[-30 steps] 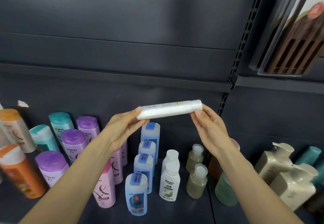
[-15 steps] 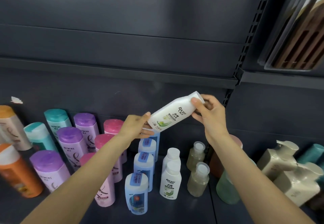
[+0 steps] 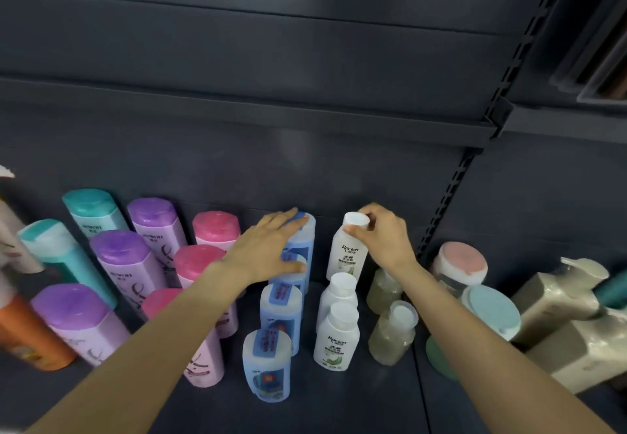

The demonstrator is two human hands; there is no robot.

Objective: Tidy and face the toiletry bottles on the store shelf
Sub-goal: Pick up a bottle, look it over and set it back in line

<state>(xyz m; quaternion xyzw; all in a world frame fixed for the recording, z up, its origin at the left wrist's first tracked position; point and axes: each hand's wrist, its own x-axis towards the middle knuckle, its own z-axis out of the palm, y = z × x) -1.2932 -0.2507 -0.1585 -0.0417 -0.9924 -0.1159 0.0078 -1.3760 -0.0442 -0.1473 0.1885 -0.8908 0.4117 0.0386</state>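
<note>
My right hand [image 3: 383, 236] grips the cap of a white bottle [image 3: 346, 253] that stands upright at the back of the white row, its label facing me. Two more white bottles [image 3: 336, 331] stand in front of it. My left hand [image 3: 268, 247] lies with straight fingers on the rear blue-capped bottle [image 3: 303, 233] of the blue row [image 3: 276, 318]. Pink bottles [image 3: 203, 264], purple bottles [image 3: 118, 257] and teal bottles [image 3: 64, 250] stand in rows to the left on the dark shelf [image 3: 339, 399].
Two pale yellowish bottles [image 3: 390, 328] stand right of the white row. Further right are round-lidded jars [image 3: 461, 267] and beige pump bottles [image 3: 559, 297]. An orange bottle [image 3: 27, 335] is at the far left. An upper shelf edge [image 3: 271, 117] overhangs the back.
The white bottle went from lying level between both hands to standing upright at the back of its row. My left hand let go of it and moved onto the rear blue bottle.
</note>
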